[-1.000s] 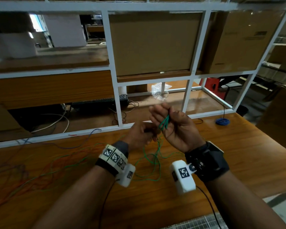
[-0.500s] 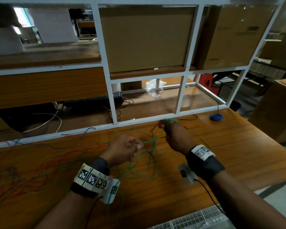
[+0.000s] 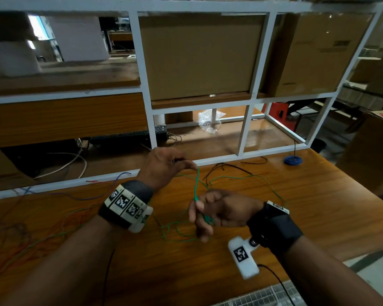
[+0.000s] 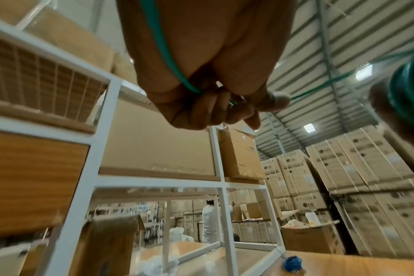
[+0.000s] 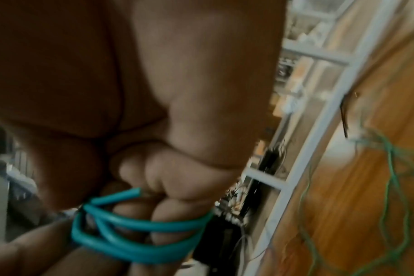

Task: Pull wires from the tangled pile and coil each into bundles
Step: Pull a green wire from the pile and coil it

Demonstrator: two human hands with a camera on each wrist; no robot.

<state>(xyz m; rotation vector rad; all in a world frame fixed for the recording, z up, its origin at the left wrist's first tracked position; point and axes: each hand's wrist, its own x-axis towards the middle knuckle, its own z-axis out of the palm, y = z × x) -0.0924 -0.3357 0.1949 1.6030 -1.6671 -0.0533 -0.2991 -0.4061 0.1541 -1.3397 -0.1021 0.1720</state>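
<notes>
Both hands are up over the tabletop with the green wire strung between them. The left hand has its fingers curled, pinching the wire's upper stretch. The right hand grips a few loops of it wound around its fingers. The rest of the green wire trails loose on the wood below, and the tangled pile of orange and other wires sits off to the left. A blue coil lies far right by the white rack.
</notes>
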